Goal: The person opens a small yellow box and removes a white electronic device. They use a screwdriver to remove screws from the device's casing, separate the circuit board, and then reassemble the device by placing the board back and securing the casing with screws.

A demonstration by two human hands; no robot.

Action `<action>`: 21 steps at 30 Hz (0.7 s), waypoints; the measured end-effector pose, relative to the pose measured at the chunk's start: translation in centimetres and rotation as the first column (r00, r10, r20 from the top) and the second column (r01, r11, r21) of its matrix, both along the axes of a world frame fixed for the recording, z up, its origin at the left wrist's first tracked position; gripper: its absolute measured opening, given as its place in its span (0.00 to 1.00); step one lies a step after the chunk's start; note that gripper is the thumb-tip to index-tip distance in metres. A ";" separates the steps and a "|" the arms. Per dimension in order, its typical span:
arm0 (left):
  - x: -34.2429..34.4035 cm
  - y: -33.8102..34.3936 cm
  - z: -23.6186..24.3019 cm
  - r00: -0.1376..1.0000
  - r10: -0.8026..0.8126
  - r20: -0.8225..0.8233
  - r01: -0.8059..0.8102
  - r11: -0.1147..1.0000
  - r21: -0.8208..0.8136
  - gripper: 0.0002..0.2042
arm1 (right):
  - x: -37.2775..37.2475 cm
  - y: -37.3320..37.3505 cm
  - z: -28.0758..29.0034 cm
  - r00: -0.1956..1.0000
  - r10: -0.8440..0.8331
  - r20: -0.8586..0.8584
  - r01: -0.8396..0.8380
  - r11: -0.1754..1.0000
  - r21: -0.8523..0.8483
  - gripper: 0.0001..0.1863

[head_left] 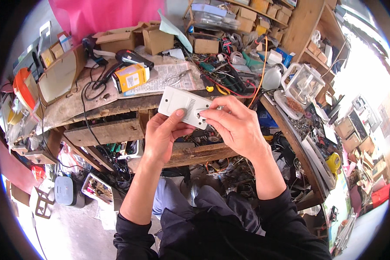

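My left hand [162, 132] grips a white plastic panel [177, 101] by its near left edge, thumb on top and fingers underneath. The panel is a flat rectangle, tilted over the bench's front edge. A row of vent slits runs across its middle, and small dark holes show near its corners. My right hand [238, 123] is closed in a pinch at the panel's right end, by a round opening. What those fingertips hold there is too small and too covered to make out.
On the wooden bench lie a newspaper sheet [167, 82], pliers [177, 76], a yellow box [131, 78] and a black heat gun [125, 63]. Tools and cables crowd the right side, near a clear plastic container [305, 82]. An orange cable [261, 73] hangs down. An open drawer [104, 130] juts below.
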State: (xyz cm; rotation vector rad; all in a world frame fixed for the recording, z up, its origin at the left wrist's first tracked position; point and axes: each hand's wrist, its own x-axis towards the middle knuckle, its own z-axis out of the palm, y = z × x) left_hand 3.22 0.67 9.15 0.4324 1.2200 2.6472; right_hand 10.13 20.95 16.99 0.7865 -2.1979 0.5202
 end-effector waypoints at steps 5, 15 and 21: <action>0.5 -0.1 0.4 1.000 0.010 -0.001 -0.010 0.999 -0.047 0.17 | -0.5 0.2 0.0 0.996 0.027 -0.080 -0.027 1.000 0.007 0.13; 1.2 -0.3 0.4 0.999 0.047 0.019 -0.046 0.996 -0.071 0.17 | -0.4 -0.4 -0.9 0.980 0.034 -0.194 -0.030 0.999 0.021 0.14; 1.6 -0.2 0.7 0.998 0.066 0.022 -0.064 0.996 -0.055 0.16 | -0.2 -0.7 -1.2 0.964 -0.017 -0.267 0.015 1.000 -0.008 0.15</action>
